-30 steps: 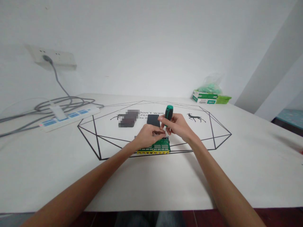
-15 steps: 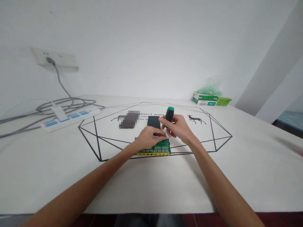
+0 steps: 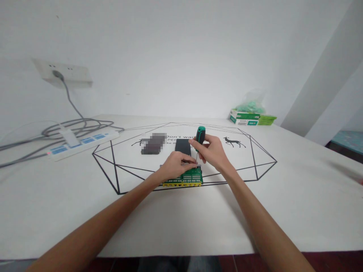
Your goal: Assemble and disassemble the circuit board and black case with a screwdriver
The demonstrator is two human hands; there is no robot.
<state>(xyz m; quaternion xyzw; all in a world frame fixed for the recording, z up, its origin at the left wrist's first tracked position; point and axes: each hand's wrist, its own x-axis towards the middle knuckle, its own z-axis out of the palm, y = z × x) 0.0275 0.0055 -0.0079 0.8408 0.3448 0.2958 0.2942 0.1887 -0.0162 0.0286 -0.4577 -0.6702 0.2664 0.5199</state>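
Note:
A green circuit board (image 3: 192,176) with a yellow strip along its near edge lies on the white table. My right hand (image 3: 211,150) grips a green and black screwdriver (image 3: 200,136), held nearly upright with its shaft pointing down at the board's far right part. My left hand (image 3: 176,165) rests over the board's far left part, its thumb and fingers pinched together near the screwdriver tip. What lies between those fingertips is too small to make out. Just beyond my left hand is a flat black object (image 3: 183,146), partly covered.
A blurred dark object (image 3: 154,144) lies left of the black one. A white power strip (image 3: 85,144) and coiled grey cables (image 3: 70,122) occupy the left side. Green and white boxes (image 3: 244,117) with a plastic bag (image 3: 252,104) on top stand at the back right.
The screwdriver's handle has swung slightly and stands a little more tilted. The view has shifted slightly. Both hands remain at the board.

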